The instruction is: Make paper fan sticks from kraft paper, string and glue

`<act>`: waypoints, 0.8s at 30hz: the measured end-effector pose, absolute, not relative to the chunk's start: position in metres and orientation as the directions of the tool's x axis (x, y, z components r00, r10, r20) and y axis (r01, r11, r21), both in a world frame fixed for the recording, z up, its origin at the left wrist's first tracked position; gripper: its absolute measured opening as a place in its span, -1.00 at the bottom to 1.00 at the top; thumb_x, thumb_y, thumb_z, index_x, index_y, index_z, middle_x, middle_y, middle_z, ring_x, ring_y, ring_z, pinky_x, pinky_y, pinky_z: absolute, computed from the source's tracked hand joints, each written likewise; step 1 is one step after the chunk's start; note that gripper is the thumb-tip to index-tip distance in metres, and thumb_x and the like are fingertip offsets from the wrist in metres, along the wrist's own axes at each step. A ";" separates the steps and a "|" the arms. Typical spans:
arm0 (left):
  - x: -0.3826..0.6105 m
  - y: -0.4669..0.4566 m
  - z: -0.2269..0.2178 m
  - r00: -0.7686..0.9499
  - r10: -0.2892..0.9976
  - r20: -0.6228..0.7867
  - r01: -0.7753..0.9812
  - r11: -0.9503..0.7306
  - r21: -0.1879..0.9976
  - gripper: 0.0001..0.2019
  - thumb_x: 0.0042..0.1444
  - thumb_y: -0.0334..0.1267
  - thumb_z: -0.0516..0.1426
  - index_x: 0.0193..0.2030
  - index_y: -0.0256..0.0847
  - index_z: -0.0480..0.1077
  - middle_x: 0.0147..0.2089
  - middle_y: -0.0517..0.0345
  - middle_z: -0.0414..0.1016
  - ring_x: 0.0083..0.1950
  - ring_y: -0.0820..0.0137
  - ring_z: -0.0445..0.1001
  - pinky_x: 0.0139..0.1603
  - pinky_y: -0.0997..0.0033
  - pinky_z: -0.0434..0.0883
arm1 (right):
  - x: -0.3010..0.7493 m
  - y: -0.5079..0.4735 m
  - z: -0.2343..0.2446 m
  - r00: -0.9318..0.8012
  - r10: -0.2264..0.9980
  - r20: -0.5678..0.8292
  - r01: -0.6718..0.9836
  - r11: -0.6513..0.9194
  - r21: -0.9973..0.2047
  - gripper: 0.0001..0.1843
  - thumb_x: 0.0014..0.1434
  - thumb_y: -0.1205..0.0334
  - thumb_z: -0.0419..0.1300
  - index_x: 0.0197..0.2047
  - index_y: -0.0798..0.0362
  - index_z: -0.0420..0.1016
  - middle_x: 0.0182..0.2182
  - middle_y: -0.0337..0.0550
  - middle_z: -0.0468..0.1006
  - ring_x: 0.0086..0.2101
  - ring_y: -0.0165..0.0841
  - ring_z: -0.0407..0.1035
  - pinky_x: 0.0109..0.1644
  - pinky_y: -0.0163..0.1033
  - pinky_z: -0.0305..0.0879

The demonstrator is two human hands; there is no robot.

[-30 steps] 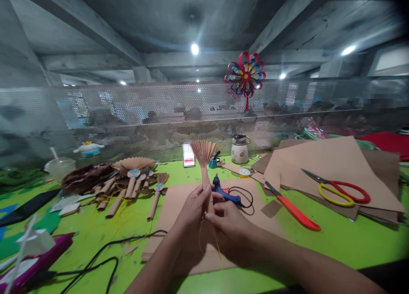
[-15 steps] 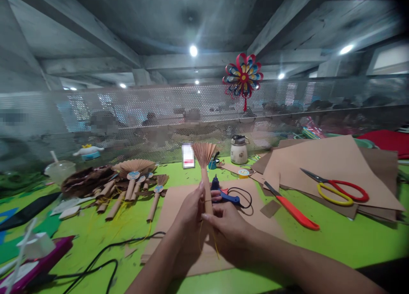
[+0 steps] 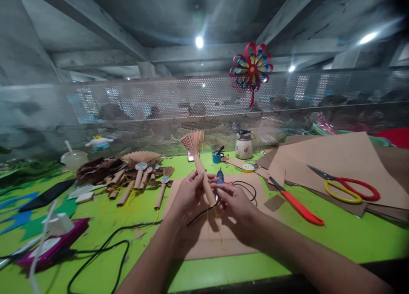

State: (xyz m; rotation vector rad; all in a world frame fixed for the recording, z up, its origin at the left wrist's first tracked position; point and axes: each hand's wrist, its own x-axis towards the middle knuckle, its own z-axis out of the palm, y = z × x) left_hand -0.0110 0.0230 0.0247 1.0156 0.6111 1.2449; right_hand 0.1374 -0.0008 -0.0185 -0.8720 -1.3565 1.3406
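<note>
A small pleated brown paper fan (image 3: 192,141) on a rolled paper handle (image 3: 206,185) leans up and to the left. My left hand (image 3: 188,196) is closed around the handle, thumb on its front. At the handle's lower end, the fingers of my right hand (image 3: 238,198) are drawn together; whatever they pinch is too small to make out. Thin yellow thread (image 3: 220,234) dangles below the handle. Behind my right fingers lies a blue glue gun (image 3: 220,174), partly hidden, with a black cord. Brown paper sheets (image 3: 204,249) lie under both hands.
Finished-looking paper fans (image 3: 142,159) lie in a pile at left. Red-handled knife (image 3: 302,208), scissors (image 3: 348,189) and kraft paper (image 3: 322,157) occupy the right. A jar (image 3: 243,145) and blue pot (image 3: 216,157) stand behind; a purple power strip (image 3: 53,247) sits front left.
The fan has tipped from nearly upright to leaning left. My right hand has shifted from the front of the handle to its lower right side. The camera view has turned slightly.
</note>
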 end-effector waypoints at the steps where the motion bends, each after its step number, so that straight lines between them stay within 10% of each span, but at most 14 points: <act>1: -0.011 0.023 0.025 0.257 0.956 0.138 -0.476 0.001 0.879 -0.88 0.10 -0.32 0.19 -0.26 -0.35 0.39 -0.24 -0.10 0.58 -0.22 0.27 0.58 -0.13 0.30 0.52 | 0.138 -0.002 -0.019 -0.295 0.947 0.131 -0.194 0.075 -0.978 -0.57 0.00 -0.02 0.30 -0.15 0.11 0.52 -0.53 -0.27 0.39 -0.59 -0.53 0.17 -0.48 -0.35 0.10; 17: -0.006 0.019 0.022 0.231 0.962 0.144 -0.488 -0.014 0.873 -0.91 0.14 -0.36 0.15 -0.24 -0.33 0.33 -0.27 -0.07 0.57 -0.25 0.28 0.58 -0.15 0.32 0.52 | 0.124 -0.025 -0.036 -0.635 0.767 -0.085 -0.201 -0.271 -0.942 -0.68 -0.03 0.09 0.36 -0.42 0.23 0.50 -0.69 -0.26 0.41 -0.73 -0.53 0.20 -0.60 -0.34 0.18; 24: -0.005 0.023 0.017 0.244 0.959 0.143 -0.493 -0.004 0.870 -0.91 0.12 -0.37 0.16 -0.25 -0.34 0.34 -0.31 -0.02 0.55 -0.33 0.34 0.57 -0.20 0.37 0.51 | 0.134 -0.016 -0.034 -0.704 0.706 -0.074 -0.011 -0.115 -0.993 -0.65 -0.01 0.05 0.34 -0.43 0.25 0.54 -0.74 -0.31 0.33 -0.70 -0.56 0.15 -0.51 -0.33 0.19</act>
